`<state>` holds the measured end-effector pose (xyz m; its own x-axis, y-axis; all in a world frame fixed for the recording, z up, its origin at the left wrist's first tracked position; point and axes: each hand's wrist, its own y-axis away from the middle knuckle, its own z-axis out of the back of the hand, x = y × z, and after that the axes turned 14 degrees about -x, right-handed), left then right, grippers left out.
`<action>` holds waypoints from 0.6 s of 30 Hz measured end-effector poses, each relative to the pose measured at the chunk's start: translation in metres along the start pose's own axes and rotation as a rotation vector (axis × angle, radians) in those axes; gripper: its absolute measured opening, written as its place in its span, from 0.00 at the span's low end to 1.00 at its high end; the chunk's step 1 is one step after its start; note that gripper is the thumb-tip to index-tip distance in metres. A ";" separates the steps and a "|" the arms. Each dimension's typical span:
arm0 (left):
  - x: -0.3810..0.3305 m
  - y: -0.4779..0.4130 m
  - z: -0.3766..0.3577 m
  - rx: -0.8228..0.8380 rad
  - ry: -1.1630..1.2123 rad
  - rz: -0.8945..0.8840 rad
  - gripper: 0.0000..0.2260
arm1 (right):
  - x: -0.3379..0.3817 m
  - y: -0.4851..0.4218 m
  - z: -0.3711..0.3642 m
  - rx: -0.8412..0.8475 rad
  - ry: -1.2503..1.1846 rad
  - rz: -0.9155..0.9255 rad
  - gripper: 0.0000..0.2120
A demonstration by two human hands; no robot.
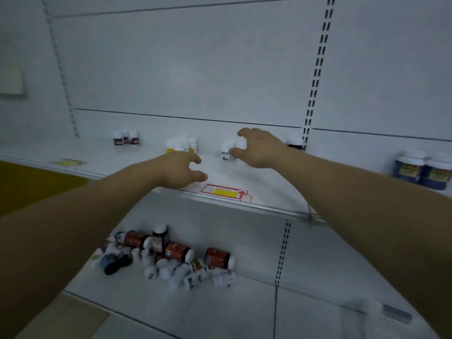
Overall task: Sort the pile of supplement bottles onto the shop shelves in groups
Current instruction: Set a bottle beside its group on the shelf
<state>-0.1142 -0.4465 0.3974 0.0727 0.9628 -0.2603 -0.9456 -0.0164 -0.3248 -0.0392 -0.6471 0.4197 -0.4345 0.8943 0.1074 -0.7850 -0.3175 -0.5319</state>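
The pile of supplement bottles lies on the lower shelf, with brown-labelled, dark and small white bottles lying on their sides. On the upper shelf stand groups: dark purple-labelled bottles, white yellow-labelled bottles and small white teal-labelled bottles. My right hand is spread right beside the teal-labelled bottles, thumb and forefinger apart around one white cap, with no clear grip. My left hand hovers over the shelf's front edge, fingers loosely curled and holding nothing.
A dark bottle stands partly hidden behind my right wrist. Large dark blue bottles with yellow labels stand at the far right of the upper shelf. A red and yellow price tag sits on the shelf edge. Slotted uprights run up the back panel.
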 end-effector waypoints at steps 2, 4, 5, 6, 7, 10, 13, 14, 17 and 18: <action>0.036 0.014 0.014 -0.045 -0.002 0.043 0.26 | 0.048 -0.012 -0.013 -0.006 -0.028 0.060 0.32; 0.067 0.033 0.026 -0.088 -0.005 0.096 0.26 | 0.094 -0.021 -0.026 0.003 -0.072 0.128 0.32; 0.080 0.044 0.032 -0.104 -0.013 0.125 0.26 | 0.117 -0.023 -0.032 0.016 -0.100 0.160 0.32; 0.091 0.055 0.037 -0.117 -0.023 0.156 0.26 | 0.138 -0.023 -0.037 0.031 -0.128 0.195 0.32; 0.102 0.068 0.043 -0.128 -0.036 0.188 0.26 | 0.159 -0.023 -0.042 0.045 -0.154 0.233 0.32; 0.130 0.109 0.055 -0.148 -0.079 0.292 0.25 | 0.216 -0.016 -0.052 0.071 -0.222 0.364 0.32; 0.151 0.151 0.059 -0.136 -0.114 0.423 0.25 | 0.266 -0.004 -0.062 0.107 -0.259 0.507 0.30; 0.157 0.163 0.057 -0.119 -0.128 0.459 0.25 | 0.280 0.002 -0.067 0.124 -0.272 0.542 0.30; 0.175 0.196 0.044 -0.046 -0.161 0.521 0.26 | 0.312 0.023 -0.085 0.183 -0.321 0.589 0.30; 0.181 0.204 0.038 -0.019 -0.161 0.523 0.26 | 0.319 0.032 -0.093 0.199 -0.327 0.593 0.30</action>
<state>-0.3063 -0.2654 0.3184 -0.4566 0.8540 -0.2495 -0.8365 -0.5076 -0.2065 -0.1619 -0.3422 0.3590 -0.8999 0.4220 0.1101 -0.4271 -0.8017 -0.4182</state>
